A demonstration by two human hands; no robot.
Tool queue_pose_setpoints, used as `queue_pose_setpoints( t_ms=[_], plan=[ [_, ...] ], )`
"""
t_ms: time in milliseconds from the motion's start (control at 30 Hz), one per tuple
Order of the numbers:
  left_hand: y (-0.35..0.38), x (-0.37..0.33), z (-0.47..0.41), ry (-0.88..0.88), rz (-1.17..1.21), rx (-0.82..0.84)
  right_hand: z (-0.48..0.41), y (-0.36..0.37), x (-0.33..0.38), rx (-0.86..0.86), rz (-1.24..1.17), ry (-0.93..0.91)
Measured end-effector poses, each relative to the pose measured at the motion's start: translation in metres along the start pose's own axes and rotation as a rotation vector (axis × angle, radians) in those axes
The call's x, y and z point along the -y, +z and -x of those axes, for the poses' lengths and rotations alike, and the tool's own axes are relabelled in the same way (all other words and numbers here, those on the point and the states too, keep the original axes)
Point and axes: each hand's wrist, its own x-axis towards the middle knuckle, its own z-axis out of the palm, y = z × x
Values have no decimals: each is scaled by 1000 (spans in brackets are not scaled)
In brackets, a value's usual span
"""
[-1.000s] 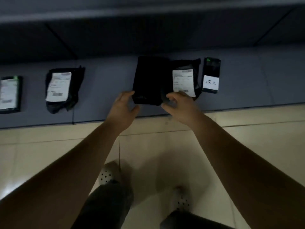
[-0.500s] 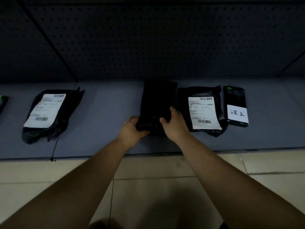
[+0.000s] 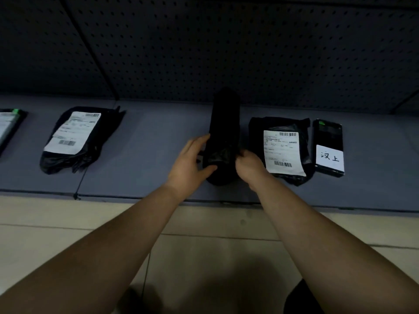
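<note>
A black plastic parcel (image 3: 223,132) with no label showing stands on edge on the low grey shelf (image 3: 145,146), tipped up between my hands. My left hand (image 3: 189,165) holds its left side, fingers along the plastic and thumb under its near end. On the other side my right hand (image 3: 248,165) grips the parcel's right edge with curled fingers. The fingertips of both hands are partly hidden by the bag.
Just right lies a black parcel with a white shipping label (image 3: 282,152), then a dark phone-like device with a handwritten white sticker (image 3: 328,148). Another labelled black parcel (image 3: 74,139) lies at left, a further item (image 3: 9,125) at the far left edge. A perforated back panel (image 3: 204,48) rises behind; tiled floor (image 3: 204,257) below.
The parcel lay flat a second ago; both hands have taken its near end and turned it up onto its edge. The camera has come closer and lower to the shelf.
</note>
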Motion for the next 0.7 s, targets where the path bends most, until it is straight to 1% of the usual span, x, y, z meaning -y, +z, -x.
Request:
queue_pose_setpoints(
  t_ms=[67, 100, 133, 233, 333, 433, 500, 533, 567, 633, 700],
  plan=[
    [7, 1, 0, -141, 72, 24, 1, -4, 6, -112, -138, -10],
    [10, 5, 1, -194, 87, 37, 3, -7, 10, -109, -210, -31],
    [13, 9, 2, -220, 82, 44, 6, -6, 13, -70, -261, -52],
    [12, 23, 8, -228, 72, 68, 14, 3, 17, 79, -308, -89],
    [4, 30, 10, -213, 104, 80, 10, 14, 16, 157, -422, -70],
    [-4, 35, 9, -186, 68, 16, 10, 13, 19, 262, -617, -16],
    [-7, 36, 7, -145, -11, -9, 8, 12, 17, 297, -690, 11],
    [-7, 35, 6, -116, -55, -5, 5, 13, 15, 284, -699, 31],
    [-7, 35, 5, -92, -86, -1, 4, 12, 14, 235, -655, 48],
    [-2, 34, 2, -76, -116, -4, 0, 9, 10, 75, -450, 55],
    [3, 28, 0, -36, -120, 11, 0, 3, 6, -20, -288, 55]
  ],
)
